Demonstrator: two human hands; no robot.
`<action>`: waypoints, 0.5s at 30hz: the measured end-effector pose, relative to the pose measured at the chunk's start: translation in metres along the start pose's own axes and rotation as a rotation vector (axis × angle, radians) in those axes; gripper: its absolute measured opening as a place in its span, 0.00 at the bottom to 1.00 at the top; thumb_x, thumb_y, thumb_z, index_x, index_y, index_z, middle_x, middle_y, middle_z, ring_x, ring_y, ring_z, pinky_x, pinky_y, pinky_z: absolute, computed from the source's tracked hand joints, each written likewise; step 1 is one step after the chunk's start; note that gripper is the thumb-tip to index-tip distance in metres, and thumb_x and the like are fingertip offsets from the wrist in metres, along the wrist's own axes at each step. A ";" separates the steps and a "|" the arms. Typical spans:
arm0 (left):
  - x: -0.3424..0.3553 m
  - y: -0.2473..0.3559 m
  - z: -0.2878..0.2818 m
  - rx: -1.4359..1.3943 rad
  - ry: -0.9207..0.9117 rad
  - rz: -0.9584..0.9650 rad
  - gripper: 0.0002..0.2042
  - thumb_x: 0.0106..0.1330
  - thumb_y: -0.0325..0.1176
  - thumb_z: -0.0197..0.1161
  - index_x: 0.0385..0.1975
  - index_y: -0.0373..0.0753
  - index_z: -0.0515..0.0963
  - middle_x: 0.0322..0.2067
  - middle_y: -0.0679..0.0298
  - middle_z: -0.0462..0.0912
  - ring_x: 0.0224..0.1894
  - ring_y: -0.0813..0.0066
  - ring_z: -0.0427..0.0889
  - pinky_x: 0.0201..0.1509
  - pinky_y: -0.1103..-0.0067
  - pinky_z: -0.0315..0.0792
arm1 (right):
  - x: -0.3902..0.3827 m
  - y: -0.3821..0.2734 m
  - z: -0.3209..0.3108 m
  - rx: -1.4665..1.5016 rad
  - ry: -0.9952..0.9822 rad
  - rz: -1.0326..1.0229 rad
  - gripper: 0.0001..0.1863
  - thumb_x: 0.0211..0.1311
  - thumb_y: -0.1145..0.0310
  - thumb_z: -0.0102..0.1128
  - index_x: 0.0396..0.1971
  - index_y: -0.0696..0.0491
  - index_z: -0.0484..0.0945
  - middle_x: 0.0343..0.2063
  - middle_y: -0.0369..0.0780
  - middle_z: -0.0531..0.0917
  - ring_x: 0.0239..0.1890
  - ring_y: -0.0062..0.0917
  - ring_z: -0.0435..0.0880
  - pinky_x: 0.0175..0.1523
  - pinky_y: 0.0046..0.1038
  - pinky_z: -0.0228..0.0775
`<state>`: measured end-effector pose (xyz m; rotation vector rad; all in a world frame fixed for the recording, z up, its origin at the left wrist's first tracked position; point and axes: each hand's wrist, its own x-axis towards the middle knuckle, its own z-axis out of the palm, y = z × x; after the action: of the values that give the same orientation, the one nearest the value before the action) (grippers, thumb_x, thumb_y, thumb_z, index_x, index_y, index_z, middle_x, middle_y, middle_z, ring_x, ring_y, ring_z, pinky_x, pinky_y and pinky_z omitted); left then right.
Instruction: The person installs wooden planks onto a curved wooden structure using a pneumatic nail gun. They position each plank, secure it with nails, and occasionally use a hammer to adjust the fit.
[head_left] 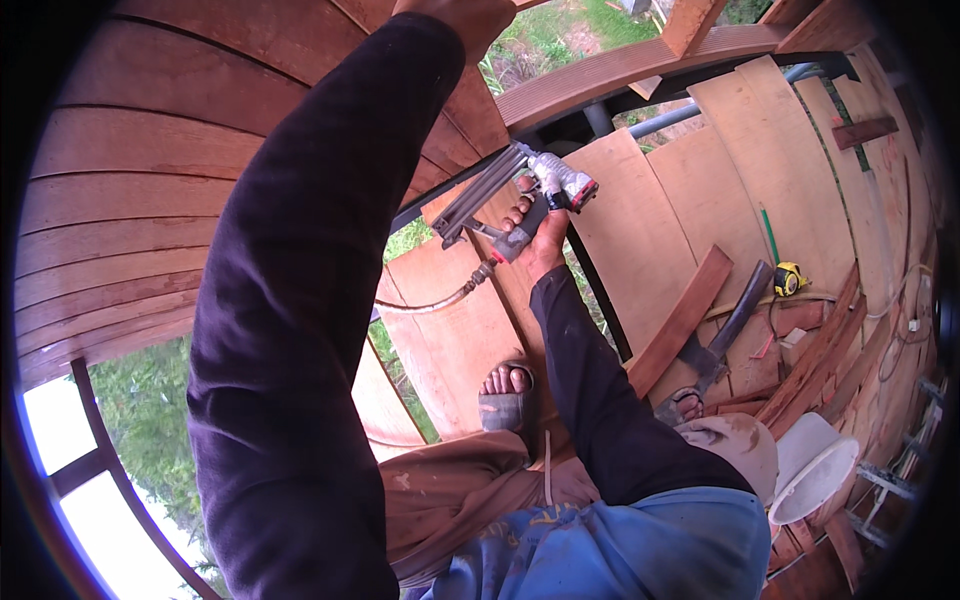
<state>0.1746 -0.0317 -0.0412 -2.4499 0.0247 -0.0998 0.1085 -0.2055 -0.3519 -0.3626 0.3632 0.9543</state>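
My right hand (545, 245) is wrapped round the grip of a pneumatic nail gun (556, 180), silver-grey with red parts and a long slanted magazine. An air hose (440, 304) joins the base of its grip and runs left behind my left sleeve. The gun is beside the edge of the reddish-brown wooden slats (160, 140), near a dark frame bar. My left arm stretches up across the view. At the upper edge, my left hand (478, 22) is partly cut off beside the slats and a wooden beam (640, 75); its fingers are hidden.
Plywood sheets (450, 340) form the floor, with gaps showing greenery below. To the right lie a loose board (682, 320), a dark-handled tool (740, 310), a yellow tape measure (789, 279) and a green stick (769, 235). A white bucket (815, 465) is at lower right.
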 end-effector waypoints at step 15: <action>-0.007 0.003 -0.013 0.043 0.006 -0.047 0.04 0.51 0.32 0.65 0.19 0.47 0.86 0.23 0.63 0.87 0.29 0.66 0.88 0.33 0.70 0.79 | 0.003 0.002 0.006 0.037 -0.062 -0.003 0.27 0.65 0.38 0.58 0.45 0.50 0.77 0.18 0.31 0.71 0.19 0.21 0.72 0.26 0.31 0.70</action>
<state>0.1664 -0.0421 -0.0333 -2.4080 -0.0321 -0.1274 0.1088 -0.1995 -0.3480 -0.2993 0.3236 0.9520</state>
